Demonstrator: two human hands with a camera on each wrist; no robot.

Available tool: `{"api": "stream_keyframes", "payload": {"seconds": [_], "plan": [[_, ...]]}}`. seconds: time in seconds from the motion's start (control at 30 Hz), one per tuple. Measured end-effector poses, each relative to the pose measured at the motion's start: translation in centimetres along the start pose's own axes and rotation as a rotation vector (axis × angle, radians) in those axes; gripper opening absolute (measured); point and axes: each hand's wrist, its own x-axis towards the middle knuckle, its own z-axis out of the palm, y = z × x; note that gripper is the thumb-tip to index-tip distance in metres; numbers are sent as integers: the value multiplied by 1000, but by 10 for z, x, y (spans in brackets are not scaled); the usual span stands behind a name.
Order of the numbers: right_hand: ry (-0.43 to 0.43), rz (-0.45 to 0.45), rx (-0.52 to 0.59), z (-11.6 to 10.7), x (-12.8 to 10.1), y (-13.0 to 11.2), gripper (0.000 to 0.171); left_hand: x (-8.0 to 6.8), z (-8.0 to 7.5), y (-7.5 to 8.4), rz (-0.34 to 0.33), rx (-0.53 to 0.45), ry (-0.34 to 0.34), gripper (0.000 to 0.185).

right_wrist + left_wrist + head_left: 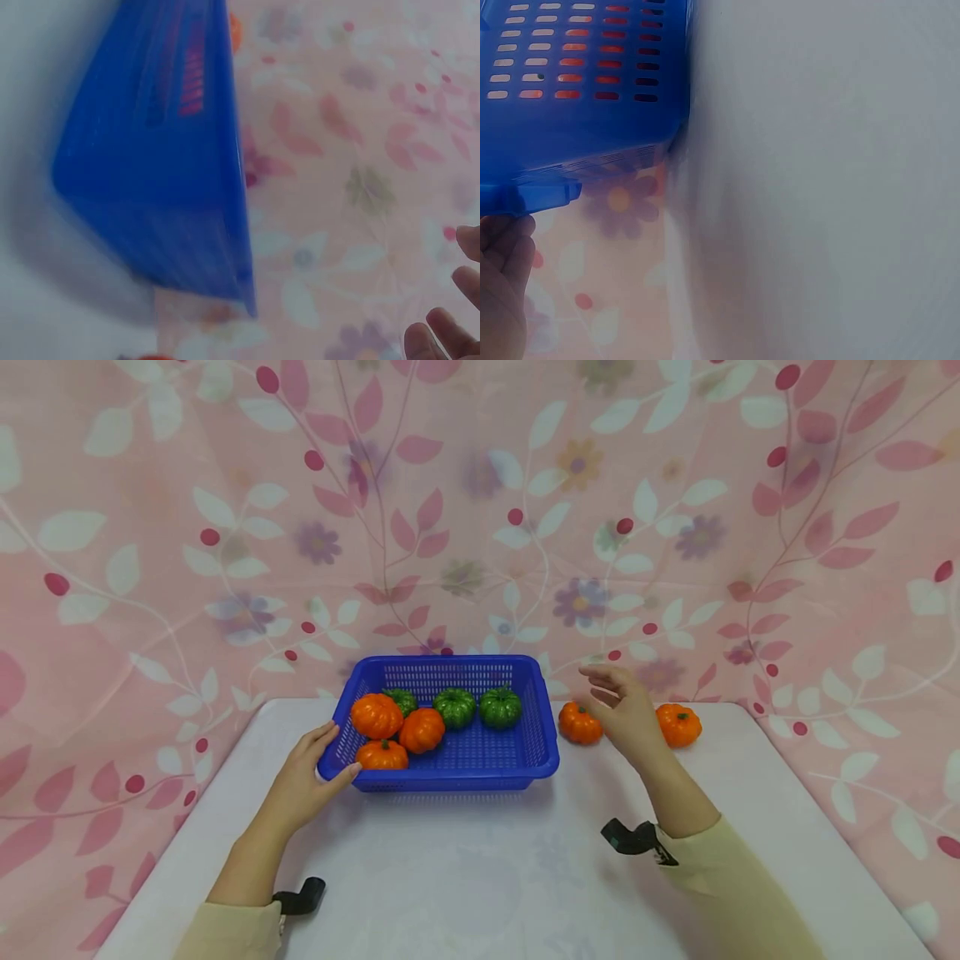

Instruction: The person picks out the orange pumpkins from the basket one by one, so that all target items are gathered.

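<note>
The left hand (303,781) rests against the near left corner of the blue perforated plastic basket (542,752), thumb on the rim and fingers along the outer wall; it steadies the basket in a light hold, not a clenched one. The basket stands on the white table (480,877) and holds three small orange toy pumpkins (377,716) at its left end and three green toy pumpkins (455,707) along the back.

Right of the basket, a loose orange pumpkin (579,723) lies on the table just beside the wall. The right hand (626,710) hovers over it with relaxed, spread fingers, grasping nothing; in the right wrist view the fingertips (450,330) hang in open air. A second loose orange pumpkin (678,725) sits just beyond that hand.

The ribbed, rounded pumpkins look liable to roll: a glancing touch from the open fingers could nudge the nearer one away, possibly toward the table's back edge. With only one corner held, a knock from the right could also swing the light basket round.
</note>
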Motion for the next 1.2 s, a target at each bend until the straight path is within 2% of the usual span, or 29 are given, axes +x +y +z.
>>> {"api": "stream_keyframes", "payload": {"seconds": [0.2,0.43,0.77,0.97,1.2], "plan": [[-44,-34,67,41,5,-14,43,0,1,0,3,-18,8,84],[-114,-58,66,81,11,-24,43,1,3,-2,10,-20,7,85],[-236,-6,38,137,29,-31,48,1,2,-3,-3,-21,13,85],[-344,78,-29,169,43,-23,50,2,2,-3,-8,-18,6,85],[-450,140,-117,192,58,-8,54,1,1,-2,-6,-22,2,85]]}}
